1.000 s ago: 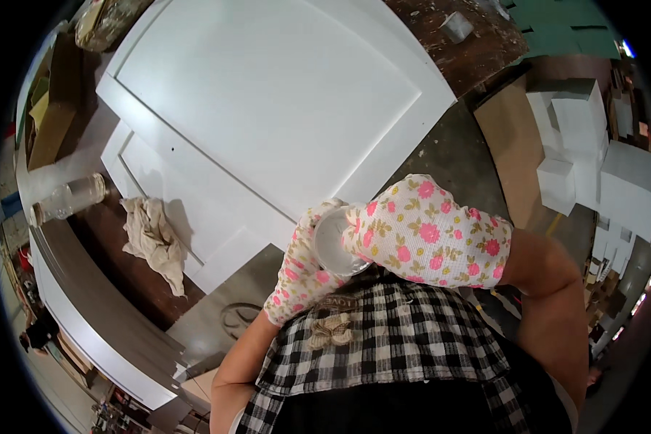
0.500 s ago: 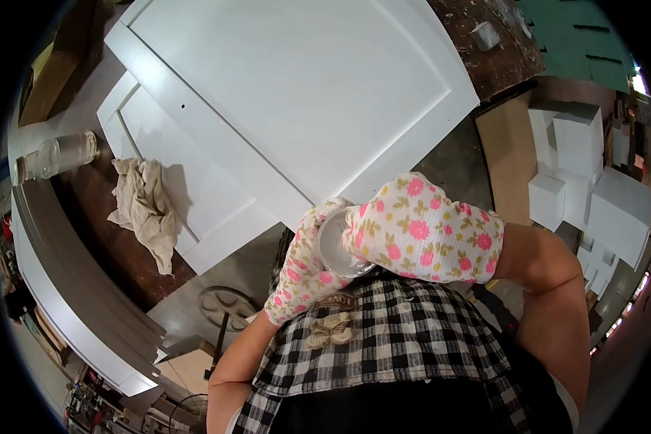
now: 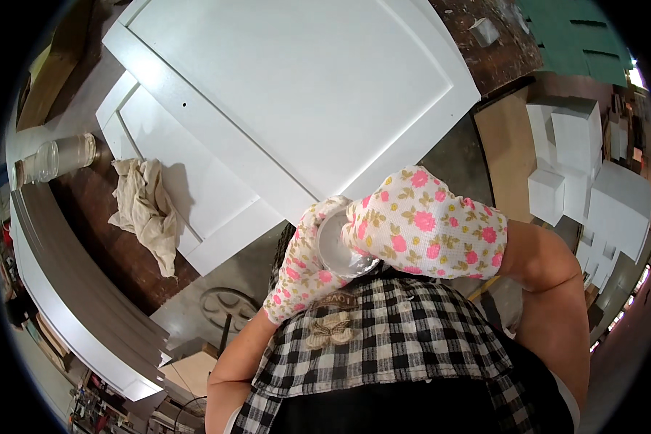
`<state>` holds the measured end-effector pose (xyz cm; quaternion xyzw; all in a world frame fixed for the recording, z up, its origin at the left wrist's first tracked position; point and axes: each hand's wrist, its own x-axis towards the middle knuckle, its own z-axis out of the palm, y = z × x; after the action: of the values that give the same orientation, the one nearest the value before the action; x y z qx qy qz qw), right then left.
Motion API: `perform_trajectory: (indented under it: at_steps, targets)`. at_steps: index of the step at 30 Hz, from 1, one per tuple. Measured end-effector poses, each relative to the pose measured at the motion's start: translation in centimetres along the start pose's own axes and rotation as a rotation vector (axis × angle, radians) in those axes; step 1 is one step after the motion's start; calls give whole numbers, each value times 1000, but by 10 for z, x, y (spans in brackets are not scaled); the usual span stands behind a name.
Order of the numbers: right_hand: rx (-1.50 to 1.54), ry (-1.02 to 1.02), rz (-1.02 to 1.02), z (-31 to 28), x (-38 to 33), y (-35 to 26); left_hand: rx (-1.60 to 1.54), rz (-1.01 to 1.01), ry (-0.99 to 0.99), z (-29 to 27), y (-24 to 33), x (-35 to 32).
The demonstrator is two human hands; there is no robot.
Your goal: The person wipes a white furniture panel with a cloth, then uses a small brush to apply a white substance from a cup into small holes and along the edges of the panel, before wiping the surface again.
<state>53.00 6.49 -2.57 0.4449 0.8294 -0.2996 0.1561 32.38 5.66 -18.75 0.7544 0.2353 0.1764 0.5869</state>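
Note:
Both my hands wear white gloves with pink flowers, close to my checked apron (image 3: 405, 325). My left hand (image 3: 304, 260) is wrapped round a small round tub (image 3: 333, 242) of clear or whitish material, with a white smear near its rim. Over the tub's mouth, my right hand (image 3: 419, 224) is bunched, its fingertips pointing down inside. What those fingers hold, if anything, is hidden. Just beyond the hands lies a large white panel door (image 3: 296, 79), with a corner close to my left glove. A second white panel (image 3: 224, 224) sits partly under it.
A crumpled beige cloth (image 3: 148, 210) lies on the lower panel's left side. Left of it, a clear jar (image 3: 58, 158) lies on its side. A small whitish block (image 3: 484, 32) rests on the brown worktop at the far right. White boxes (image 3: 571, 166) stand at the right.
My right hand has shifted slightly up over the tub. The left hand keeps its hold, and the panels and cloth stay where they were.

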Motion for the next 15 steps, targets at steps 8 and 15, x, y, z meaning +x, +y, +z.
perform_trajectory:
  at_steps: [8, 15]
  targets:
    - [12, 4, -5, -3, 1, -1, 7, -14, 8, -2, -1, -1]
    - [19, 17, -2, -5, 5, -3, 65, 25, -17, -8, -1, 0]
